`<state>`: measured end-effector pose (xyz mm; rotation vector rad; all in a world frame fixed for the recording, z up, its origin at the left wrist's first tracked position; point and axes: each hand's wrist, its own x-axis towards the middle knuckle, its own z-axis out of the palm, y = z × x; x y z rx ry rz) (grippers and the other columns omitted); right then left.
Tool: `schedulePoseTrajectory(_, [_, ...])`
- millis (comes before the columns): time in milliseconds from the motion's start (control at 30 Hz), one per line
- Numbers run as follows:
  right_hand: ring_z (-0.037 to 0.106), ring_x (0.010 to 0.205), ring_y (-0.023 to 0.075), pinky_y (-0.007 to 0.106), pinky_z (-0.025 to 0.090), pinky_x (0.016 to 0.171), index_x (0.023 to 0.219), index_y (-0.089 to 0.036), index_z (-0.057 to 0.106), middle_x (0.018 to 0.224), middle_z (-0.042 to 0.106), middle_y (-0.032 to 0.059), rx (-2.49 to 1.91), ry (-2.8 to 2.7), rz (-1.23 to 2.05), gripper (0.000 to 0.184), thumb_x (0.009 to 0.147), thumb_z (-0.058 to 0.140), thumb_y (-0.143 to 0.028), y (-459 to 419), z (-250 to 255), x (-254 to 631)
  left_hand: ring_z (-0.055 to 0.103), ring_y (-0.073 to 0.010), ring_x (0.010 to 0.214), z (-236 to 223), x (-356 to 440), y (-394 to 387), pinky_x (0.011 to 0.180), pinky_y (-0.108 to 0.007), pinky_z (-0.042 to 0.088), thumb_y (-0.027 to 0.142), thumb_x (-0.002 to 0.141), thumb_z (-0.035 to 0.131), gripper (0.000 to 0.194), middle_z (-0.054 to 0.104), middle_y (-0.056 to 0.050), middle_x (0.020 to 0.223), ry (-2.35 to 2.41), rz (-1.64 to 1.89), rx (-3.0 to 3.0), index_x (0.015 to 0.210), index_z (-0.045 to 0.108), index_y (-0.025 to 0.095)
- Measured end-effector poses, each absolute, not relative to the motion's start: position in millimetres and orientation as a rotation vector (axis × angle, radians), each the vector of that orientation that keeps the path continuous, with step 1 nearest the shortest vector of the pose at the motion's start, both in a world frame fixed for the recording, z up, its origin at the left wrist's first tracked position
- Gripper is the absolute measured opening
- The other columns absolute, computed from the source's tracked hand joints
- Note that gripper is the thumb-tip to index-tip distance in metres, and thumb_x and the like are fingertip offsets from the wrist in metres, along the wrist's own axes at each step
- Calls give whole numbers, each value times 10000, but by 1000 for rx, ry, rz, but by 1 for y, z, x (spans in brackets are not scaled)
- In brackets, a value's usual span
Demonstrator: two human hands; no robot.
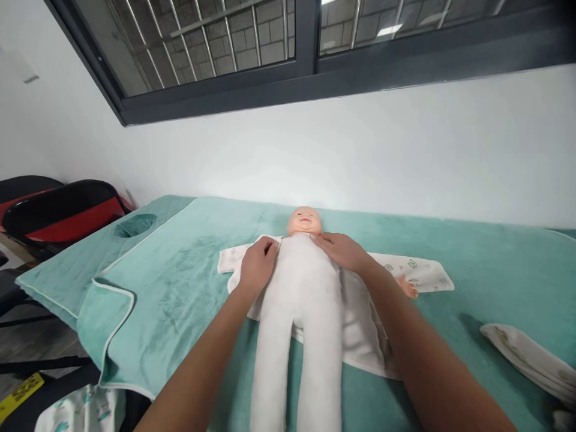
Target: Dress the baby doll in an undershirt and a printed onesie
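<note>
A baby doll (297,282) with a white cloth body lies face up, its head toward the wall. Beneath it a printed white baby shirt (407,270) is spread open, with sleeves out to both sides. At the doll's shoulder on the left, my left hand (258,267) is closed, thumb against bent fingers, at the shirt's edge. My right hand (344,251) rests with fingers extended on the doll's upper chest, just below the chin. One small doll hand (407,287) shows beside my right forearm, over the sleeve.
A teal plush cover (180,288) lies over the padded table, which has a round hole (135,225) at its left end. Folded white cloth (526,357) lies at right. Black-and-red chairs (67,210) stand at left; printed fabric (83,408) sits below. Wall and barred window rise behind.
</note>
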<state>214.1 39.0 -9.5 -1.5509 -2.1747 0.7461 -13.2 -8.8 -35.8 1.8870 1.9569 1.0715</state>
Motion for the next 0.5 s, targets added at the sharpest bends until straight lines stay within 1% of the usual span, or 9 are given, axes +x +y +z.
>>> schedulePoseTrajectory(67, [615,1071,326,373,449,852,1139,-283,683,1215,684,77,-1588,-2156,757,673,894,251,-737,41,-15,215,608,-212,921,-43,-22,-23,816,-316,436,359,935,440,235,677,-65,965,2058,1133,1881,977,608,200])
schedulePoseTrajectory(133, [610,1072,324,379,439,855,1147,-287,676,1222,679,79,-1616,-2144,730,671,905,228,-723,42,-17,217,570,-268,1039,-52,-31,-39,891,-376,431,379,910,484,285,644,-117,1068,2294,1088,1861,1059,602,167])
schedulePoseTrajectory(233, [620,1017,312,366,432,799,1078,-284,689,1144,702,83,-1656,-2140,641,644,927,212,-689,40,-17,216,539,-325,1102,-61,-39,-63,876,-433,445,426,897,495,381,593,-154,1174,2517,845,1809,1154,568,154])
schedulePoseTrajectory(333, [624,922,282,341,421,742,945,-248,694,1001,715,93,-1674,-2116,476,592,963,224,-607,35,-17,211,550,-338,1094,-65,-44,-76,852,-440,453,458,899,478,420,590,-162,1181,2581,702,1744,1176,547,151])
schedulePoseTrajectory(367, [615,928,278,340,418,754,937,-231,688,989,707,100,-1656,-2092,374,551,974,249,-562,31,-19,209,554,-338,1084,-65,-46,-78,858,-436,450,462,897,479,430,603,-162,1160,2578,683,1729,1174,546,141])
schedulePoseTrajectory(433, [585,991,280,345,409,808,985,-193,669,1030,683,122,-1586,-2004,132,438,980,322,-461,22,-23,207,560,-335,1062,-66,-51,-79,868,-418,440,453,888,491,431,636,-158,1103,2545,666,1685,1160,554,125])
schedulePoseTrajectory(500, [563,1024,277,342,396,829,1015,-166,641,1056,662,135,-1529,-1897,-52,347,968,381,-390,8,-27,206,559,-330,1054,-66,-57,-77,879,-405,426,418,870,512,366,654,-154,1071,2488,669,1655,1088,593,134])
